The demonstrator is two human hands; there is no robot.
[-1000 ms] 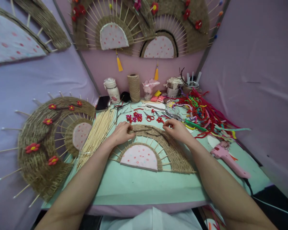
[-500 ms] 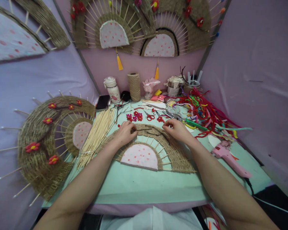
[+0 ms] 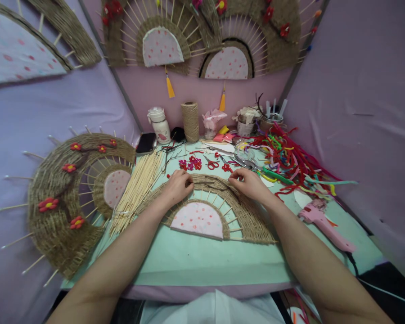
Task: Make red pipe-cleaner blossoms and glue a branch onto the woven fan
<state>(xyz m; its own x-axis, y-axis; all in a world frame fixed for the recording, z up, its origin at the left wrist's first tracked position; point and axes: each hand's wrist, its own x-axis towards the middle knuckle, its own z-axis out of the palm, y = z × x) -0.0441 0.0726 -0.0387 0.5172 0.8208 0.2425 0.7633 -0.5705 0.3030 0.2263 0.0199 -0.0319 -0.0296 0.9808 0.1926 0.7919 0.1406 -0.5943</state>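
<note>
In the head view, the only one I am working from, the woven fan [image 3: 254,218] is lying on the green tabletop [image 3: 202,263], under both hands, with a dark twig [image 3: 219,185] running across it. I am judging the step to be placing that twig; the next move is calling for light, steady fingertips. The left hand [image 3: 178,185] is holding its fingers curled inward, the right hand [image 3: 248,182] its thumb and forefinger close together; I cannot tell whether either is pinching anything. Red flowers [image 3: 193,163] and scissors [image 3: 212,164] are lying beyond; a stick bundle [image 3: 138,189] is crowding the left forearm [image 3: 124,252].
</note>
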